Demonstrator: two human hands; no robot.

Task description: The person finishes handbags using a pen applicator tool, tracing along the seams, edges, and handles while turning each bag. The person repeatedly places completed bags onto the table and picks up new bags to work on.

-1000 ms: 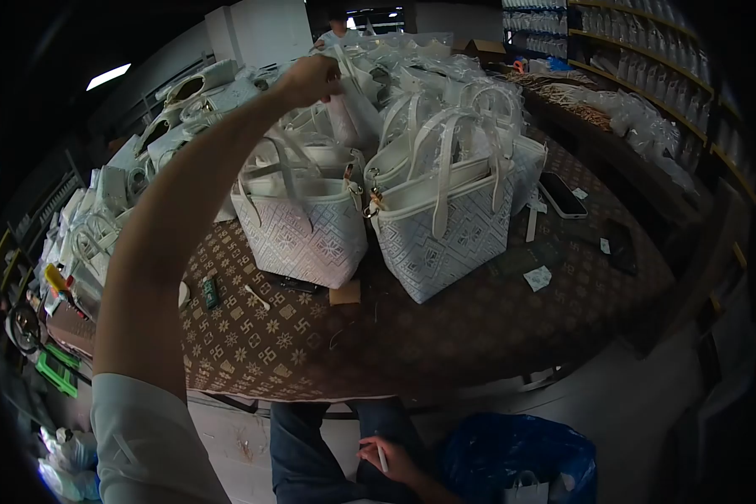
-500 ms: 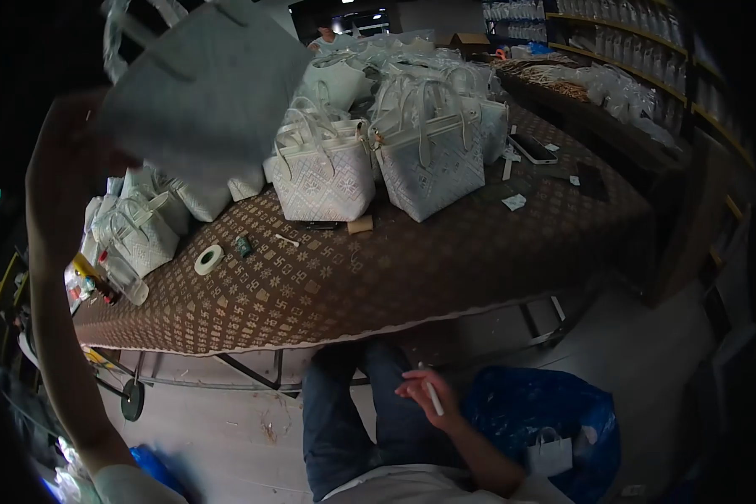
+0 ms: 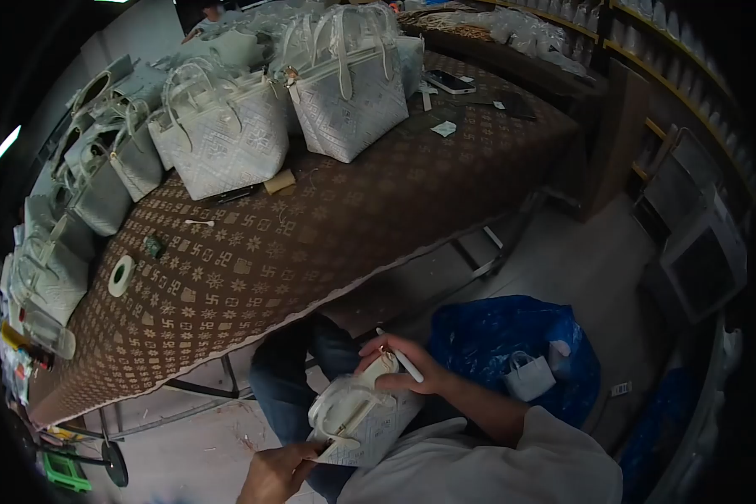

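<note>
A white patterned handbag [image 3: 368,433] with pale handles lies tilted over my lap. My left hand [image 3: 275,472] pinches its lower left corner. At the bag's upper end is my right hand [image 3: 405,366], its fingers closed on that end near a small gold-coloured fitting, with a white pen-like stick [image 3: 409,364] also held between the fingers. Similar white handbags stand upright on the table [image 3: 252,286], among them a large one [image 3: 227,139] and another beside it [image 3: 350,105].
A blue plastic bag [image 3: 470,323] with a small white bag [image 3: 529,376] inside sits on the floor at right. On the table are a tape roll [image 3: 121,275], a phone [image 3: 450,81] and a clear bottle [image 3: 49,334]. Shelves [image 3: 647,59] stand at the upper right.
The handbag that was raised at upper left is now down at my lap, with my left hand on its corner. My right hand now grips it too. The view has turned and shifted.
</note>
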